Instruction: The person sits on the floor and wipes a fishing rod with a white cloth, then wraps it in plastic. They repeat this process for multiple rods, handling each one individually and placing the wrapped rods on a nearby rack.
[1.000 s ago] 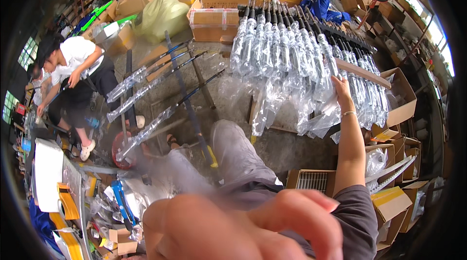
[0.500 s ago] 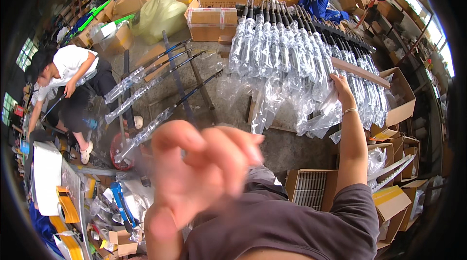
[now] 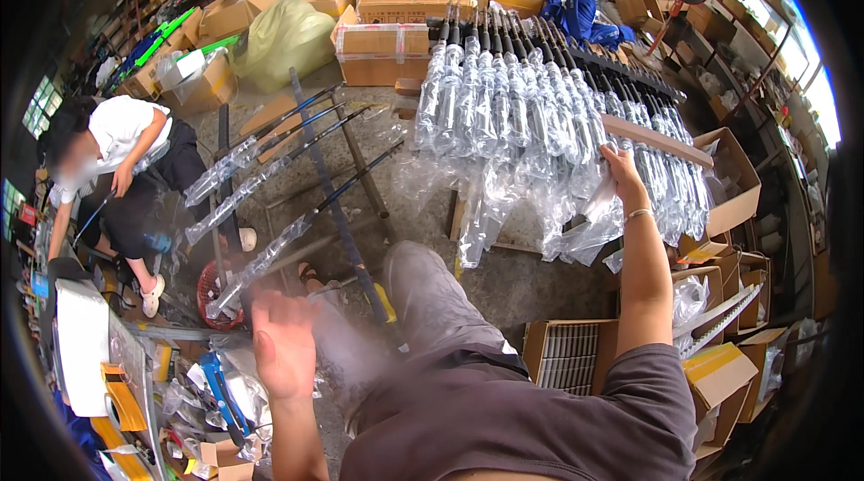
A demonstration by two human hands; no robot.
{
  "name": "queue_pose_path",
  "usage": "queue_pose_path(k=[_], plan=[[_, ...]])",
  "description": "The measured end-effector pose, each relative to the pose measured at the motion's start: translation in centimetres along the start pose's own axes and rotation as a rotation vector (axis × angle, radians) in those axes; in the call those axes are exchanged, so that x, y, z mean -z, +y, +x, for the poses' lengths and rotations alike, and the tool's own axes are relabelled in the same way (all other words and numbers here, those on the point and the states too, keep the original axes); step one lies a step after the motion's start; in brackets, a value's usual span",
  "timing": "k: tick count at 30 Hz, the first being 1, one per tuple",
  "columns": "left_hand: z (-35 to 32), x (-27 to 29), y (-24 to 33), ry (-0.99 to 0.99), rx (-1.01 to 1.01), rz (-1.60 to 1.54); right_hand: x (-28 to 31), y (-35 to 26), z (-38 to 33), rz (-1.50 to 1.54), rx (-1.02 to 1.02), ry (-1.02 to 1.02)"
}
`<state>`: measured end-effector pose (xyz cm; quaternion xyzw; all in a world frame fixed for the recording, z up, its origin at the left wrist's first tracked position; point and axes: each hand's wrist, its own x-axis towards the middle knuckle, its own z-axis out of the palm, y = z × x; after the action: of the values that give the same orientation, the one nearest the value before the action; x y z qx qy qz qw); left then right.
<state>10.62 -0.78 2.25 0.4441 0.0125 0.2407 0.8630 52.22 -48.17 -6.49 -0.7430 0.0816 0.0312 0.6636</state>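
My right hand [image 3: 623, 168] reaches out to a row of long dark rods [image 3: 522, 94] that look like fishing rods, with clear plastic sleeves over their ends. Its fingers close around one sleeved rod beside a brown wooden bar [image 3: 655, 140]. My left hand [image 3: 284, 348] is raised, slightly blurred, with its palm showing and nothing in it. Just beyond it, three similar rods [image 3: 270, 256] lie slanting across a metal frame [image 3: 328, 184], their plastic-covered ends toward the left.
At the left, a co-worker in a white shirt [image 3: 130, 125] bends over, holding a thin rod. A red basket [image 3: 212, 296] stands under the frame. Open cardboard boxes [image 3: 733, 368] crowd the right side, near a box of grey tubes [image 3: 569, 355]. A taped carton [image 3: 382, 53] sits behind.
My left hand has drawn back and lowered to the left, away from the camera, uncovering my legs and the frame. The right hand stays at the sleeved rods.
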Motion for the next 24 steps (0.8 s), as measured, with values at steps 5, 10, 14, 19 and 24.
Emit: queue_pose_path(k=[5, 10, 14, 19, 24], plan=[[-1.4, 2.7, -1.0, 0.150, 0.009, 0.188, 0.7, 0.5, 1.1, -0.142, 0.025, 0.057], [-3.3, 7.4, -3.4, 0.362, 0.080, 0.222, 2.7, -0.6, -1.6, -0.397, 0.116, 0.297], [-4.6, 10.7, -5.2, 0.456, 0.180, 0.175, 9.7, 1.0, 0.1, 0.098, 0.237, 0.426], [-5.9, 13.1, -6.4, 0.556, 0.180, 0.197, 1.9, -7.1, -6.6, 0.095, 0.325, 0.237], [-6.0, 14.6, -8.6, 0.570, 0.199, 0.307, -6.1, -9.5, -10.2, -0.022, 0.401, -0.009]])
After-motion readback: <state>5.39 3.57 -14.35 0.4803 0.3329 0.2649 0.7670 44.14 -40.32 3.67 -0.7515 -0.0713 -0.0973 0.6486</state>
